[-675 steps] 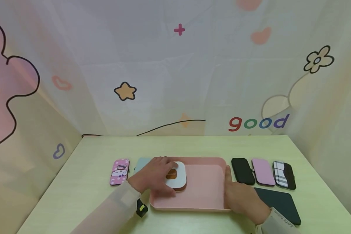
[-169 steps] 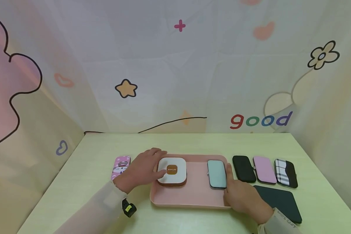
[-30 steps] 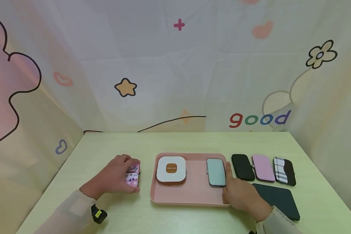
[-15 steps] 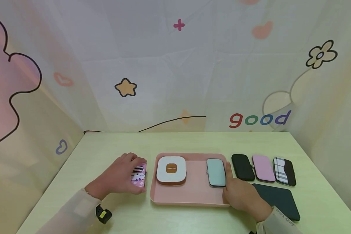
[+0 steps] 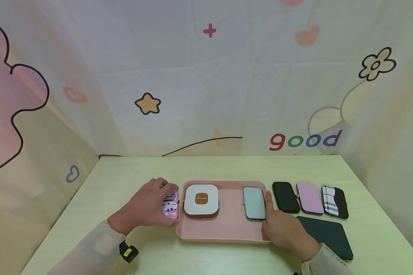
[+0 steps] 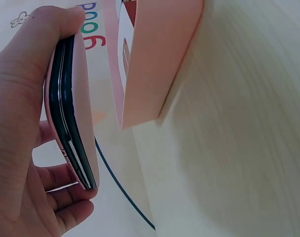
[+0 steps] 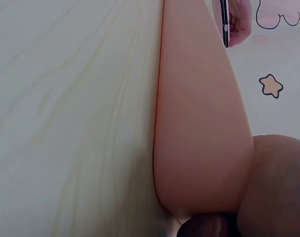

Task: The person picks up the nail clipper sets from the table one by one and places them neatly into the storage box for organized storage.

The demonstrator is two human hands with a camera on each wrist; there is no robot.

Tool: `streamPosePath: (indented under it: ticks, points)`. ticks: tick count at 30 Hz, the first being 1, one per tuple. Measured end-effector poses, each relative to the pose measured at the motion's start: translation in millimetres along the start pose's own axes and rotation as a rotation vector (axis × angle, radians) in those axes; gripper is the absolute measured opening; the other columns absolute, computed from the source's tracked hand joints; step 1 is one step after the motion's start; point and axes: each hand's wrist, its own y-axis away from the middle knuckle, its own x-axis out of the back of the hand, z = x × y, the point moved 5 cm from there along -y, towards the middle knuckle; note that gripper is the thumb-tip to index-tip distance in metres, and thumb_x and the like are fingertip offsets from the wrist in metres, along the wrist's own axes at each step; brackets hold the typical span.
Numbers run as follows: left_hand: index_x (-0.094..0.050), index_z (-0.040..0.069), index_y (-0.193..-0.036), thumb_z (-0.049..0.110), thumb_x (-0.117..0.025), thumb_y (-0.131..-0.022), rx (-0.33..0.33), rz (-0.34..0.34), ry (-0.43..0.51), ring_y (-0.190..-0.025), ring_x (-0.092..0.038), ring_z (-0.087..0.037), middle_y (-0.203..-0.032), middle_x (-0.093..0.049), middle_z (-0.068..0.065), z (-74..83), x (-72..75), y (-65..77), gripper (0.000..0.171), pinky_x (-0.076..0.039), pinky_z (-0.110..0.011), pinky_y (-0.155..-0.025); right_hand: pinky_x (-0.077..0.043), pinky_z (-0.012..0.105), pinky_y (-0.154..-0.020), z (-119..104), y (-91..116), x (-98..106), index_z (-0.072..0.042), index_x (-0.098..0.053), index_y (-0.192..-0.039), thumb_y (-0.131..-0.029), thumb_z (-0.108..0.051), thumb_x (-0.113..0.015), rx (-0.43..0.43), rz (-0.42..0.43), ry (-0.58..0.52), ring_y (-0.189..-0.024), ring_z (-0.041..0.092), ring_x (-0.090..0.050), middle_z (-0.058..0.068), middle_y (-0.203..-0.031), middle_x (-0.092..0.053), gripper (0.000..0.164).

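Note:
My left hand grips a small pink cartoon-print clasp case by its two short ends, thumb at the near end. In the left wrist view the case hangs on edge beside the tray's wall, its dark zip-like seam showing. The fingers partly cover its print. At the right rim of the pink tray, my right hand holds the corner, index finger straight along the side. Inside the tray, a white-lidded box marked "MANICURE" sits left and a mint green clasp case lies right.
Right of the tray lie a black case, a lilac case and a plaid-and-black case in a row. A dark flat board is partly under my right forearm. Printed cloth hangs behind the table.
Over the last second my left hand has carried the pink case rightward, up to the tray's left edge. Earlier the mint case came into the tray's right side. My right hand stays put.

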Motion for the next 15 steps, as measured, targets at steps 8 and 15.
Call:
streamPosePath:
  ticks: [8,15]
  points:
    - [-0.062,0.021,-0.127,0.065,-0.078,-0.061,-0.024,-0.018,0.015,-0.097,-0.048,-0.015,-0.111,-0.057,0.000,16.1,-2.0,-9.9,0.081,-0.046,-0.032,-0.081,-0.026,0.030,-0.042,0.3,1.9,2.2,-0.005,0.013,-0.159,-0.095,-0.020,-0.045,-0.007,-0.001,-0.017,-0.044,0.015,-0.043,0.001,-0.057,-0.051,0.087]
    - [-0.056,0.021,-0.140,0.067,-0.073,-0.063,-0.034,-0.026,0.005,-0.099,-0.047,-0.014,-0.114,-0.056,0.000,25.0,-5.4,-17.9,0.092,-0.045,-0.031,-0.082,-0.026,0.030,-0.042,-1.7,1.4,1.6,-0.004,0.011,-0.159,-0.095,-0.020,-0.046,-0.002,-0.011,-0.017,-0.044,0.014,-0.042,0.001,-0.057,-0.051,0.087]
